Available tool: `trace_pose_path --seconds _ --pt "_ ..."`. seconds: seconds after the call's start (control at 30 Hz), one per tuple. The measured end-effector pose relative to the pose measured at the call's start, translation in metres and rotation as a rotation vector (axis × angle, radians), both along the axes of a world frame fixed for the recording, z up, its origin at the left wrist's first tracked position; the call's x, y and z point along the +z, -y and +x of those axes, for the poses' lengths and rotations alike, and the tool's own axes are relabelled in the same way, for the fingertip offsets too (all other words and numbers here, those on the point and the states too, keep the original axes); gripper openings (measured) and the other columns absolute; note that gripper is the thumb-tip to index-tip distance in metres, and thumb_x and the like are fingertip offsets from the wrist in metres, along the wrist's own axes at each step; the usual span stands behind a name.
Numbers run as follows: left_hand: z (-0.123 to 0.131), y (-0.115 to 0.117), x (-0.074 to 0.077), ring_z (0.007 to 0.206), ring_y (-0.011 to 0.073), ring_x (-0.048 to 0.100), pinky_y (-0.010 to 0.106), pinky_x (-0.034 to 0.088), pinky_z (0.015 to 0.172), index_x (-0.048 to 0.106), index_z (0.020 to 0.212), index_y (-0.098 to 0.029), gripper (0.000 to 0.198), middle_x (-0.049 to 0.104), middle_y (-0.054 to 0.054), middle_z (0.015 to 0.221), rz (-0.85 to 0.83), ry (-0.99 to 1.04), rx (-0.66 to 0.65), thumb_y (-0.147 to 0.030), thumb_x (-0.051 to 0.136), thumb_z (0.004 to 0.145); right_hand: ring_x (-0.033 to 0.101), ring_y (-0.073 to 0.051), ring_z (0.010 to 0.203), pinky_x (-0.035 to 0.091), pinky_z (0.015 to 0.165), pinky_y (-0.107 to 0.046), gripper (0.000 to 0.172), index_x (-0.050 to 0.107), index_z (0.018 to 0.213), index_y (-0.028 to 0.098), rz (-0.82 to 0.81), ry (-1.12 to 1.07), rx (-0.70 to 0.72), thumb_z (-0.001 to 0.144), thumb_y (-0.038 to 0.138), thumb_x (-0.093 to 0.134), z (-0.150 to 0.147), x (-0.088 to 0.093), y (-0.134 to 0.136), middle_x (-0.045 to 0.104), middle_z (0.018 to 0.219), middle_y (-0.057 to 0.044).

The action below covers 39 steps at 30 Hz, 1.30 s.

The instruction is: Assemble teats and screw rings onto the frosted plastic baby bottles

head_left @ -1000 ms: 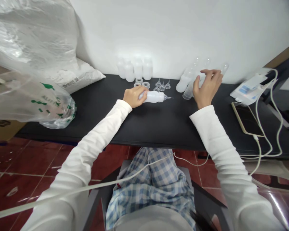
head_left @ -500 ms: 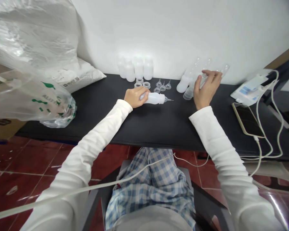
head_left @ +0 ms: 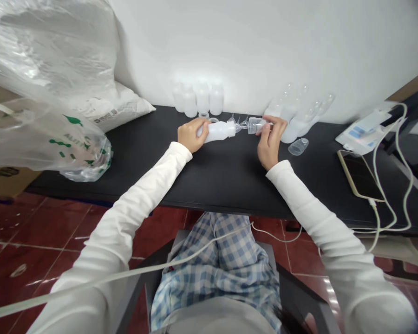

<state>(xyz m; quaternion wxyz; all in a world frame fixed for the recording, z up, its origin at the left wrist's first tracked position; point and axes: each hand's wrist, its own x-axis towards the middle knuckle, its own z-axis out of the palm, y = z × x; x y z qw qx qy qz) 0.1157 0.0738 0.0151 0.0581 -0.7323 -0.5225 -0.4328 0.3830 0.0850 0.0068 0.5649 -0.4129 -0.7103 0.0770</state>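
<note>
My left hand (head_left: 192, 135) is closed around the base of a white feeding bottle (head_left: 218, 131), held sideways with its clear nipple (head_left: 238, 128) pointing right. My right hand (head_left: 272, 141) pinches a clear bottle cap (head_left: 255, 125), its open end facing the nipple tip and close to it. Behind the held bottle lie white rings (head_left: 204, 115) and several clear nipples (head_left: 244, 121), partly hidden. Another clear cap (head_left: 298, 146) lies on the black table right of my right hand. Capped bottles (head_left: 290, 131) lean against the wall behind it.
Several white bottles without caps (head_left: 202, 98) stand by the wall. At left is a plastic bag with green print (head_left: 80, 144) beside a large white sack (head_left: 125, 104). On the right lie a phone (head_left: 360, 174) with a charging cable and a white packet (head_left: 360, 132).
My right hand has come left from the capped bottles and now holds a clear cap by the nipple. A loose cap now shows on the table. My left hand keeps the bottle.
</note>
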Motion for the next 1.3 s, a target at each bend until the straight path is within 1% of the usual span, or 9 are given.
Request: trace_pose_path --seconds 0.1,0.17,0.27,0.4,0.7,0.9,1.07,1.2,1.3 --pt "0.001 0.000 -0.001 0.104 0.0216 0.075 0.031 0.055 0.087 0.077 0.106 -0.021 0.046 0.080 0.007 0.109 -0.012 -0.002 -0.017 -0.044 0.037 0.105 0.062 -0.019 0.089 0.060 0.089 -0.045 0.049 0.054 0.122 0.025 -0.019 -0.060 0.021 0.106 0.064 0.029 -0.003 0.000 0.003 0.048 0.124 -0.013" --pt "0.002 0.001 -0.001 0.104 0.0215 0.075 0.031 0.055 0.087 0.077 0.106 -0.021 0.045 0.080 0.007 0.109 -0.025 -0.011 -0.032 -0.044 0.038 0.104 0.062 -0.016 0.081 0.061 0.089 -0.043 0.050 0.055 0.121 0.023 -0.049 -0.048 0.071 0.105 0.065 0.031 -0.005 0.000 0.005 0.050 0.123 -0.013" --pt "0.002 0.001 -0.002 0.103 0.0209 0.075 0.030 0.055 0.085 0.077 0.105 -0.021 0.044 0.080 0.007 0.108 -0.041 -0.021 -0.057 -0.043 0.040 0.104 0.065 -0.019 0.090 0.060 0.094 -0.045 0.051 0.056 0.123 0.024 -0.075 0.017 0.143 0.105 0.065 0.031 -0.008 -0.002 0.007 0.053 0.124 -0.013" --pt "0.001 0.000 -0.002 0.101 0.0207 0.075 0.030 0.054 0.085 0.078 0.104 -0.021 0.043 0.080 0.007 0.107 -0.059 -0.026 -0.079 -0.044 0.041 0.103 0.064 -0.025 0.107 0.059 0.098 -0.047 0.048 0.056 0.125 0.026 -0.071 0.090 0.229 0.105 0.064 0.033 -0.008 -0.006 0.006 0.057 0.125 -0.013" --pt "-0.002 -0.005 -0.003 0.099 0.0213 0.075 0.031 0.055 0.088 0.078 0.102 -0.019 0.049 0.080 0.008 0.104 -0.139 0.043 -0.154 -0.049 0.039 0.104 0.063 -0.028 0.114 0.060 0.097 -0.048 0.046 0.053 0.132 0.027 -0.080 0.134 0.367 0.100 0.060 0.049 -0.003 -0.004 0.005 0.057 0.131 -0.014" --pt "-0.005 -0.013 -0.008 0.096 0.0225 0.075 0.032 0.054 0.091 0.079 0.100 -0.017 0.052 0.081 0.008 0.101 -0.230 0.158 -0.226 -0.053 0.041 0.102 0.059 -0.029 0.126 0.059 0.103 -0.051 0.041 0.051 0.129 0.026 -0.007 0.130 0.481 0.100 0.054 0.054 -0.003 -0.003 0.004 0.056 0.132 -0.015" --pt "-0.005 -0.013 -0.008 0.095 0.0222 0.074 0.032 0.054 0.091 0.079 0.097 -0.016 0.053 0.080 0.008 0.099 -0.263 0.176 -0.228 -0.054 0.042 0.101 0.058 -0.028 0.128 0.059 0.104 -0.050 0.037 0.051 0.126 0.026 -0.025 0.139 0.487 0.100 0.053 0.054 -0.003 -0.005 0.004 0.056 0.132 -0.016" --pt "-0.007 -0.013 -0.009 0.091 0.0221 0.074 0.031 0.054 0.085 0.077 0.093 -0.017 0.057 0.080 0.008 0.095 -0.270 0.165 -0.223 -0.059 0.039 0.101 0.060 -0.028 0.125 0.058 0.105 -0.049 0.043 0.051 0.127 0.027 -0.129 0.120 0.492 0.098 0.058 0.055 -0.004 -0.008 0.004 0.057 0.134 -0.015" --pt "-0.008 -0.014 -0.012 0.087 0.0223 0.074 0.033 0.054 0.081 0.076 0.088 -0.018 0.062 0.080 0.009 0.091 -0.239 0.153 -0.202 -0.061 0.033 0.102 0.064 -0.024 0.117 0.060 0.100 -0.045 0.047 0.052 0.125 0.027 -0.209 0.063 0.498 0.095 0.062 0.060 -0.007 -0.011 0.004 0.060 0.131 -0.012"
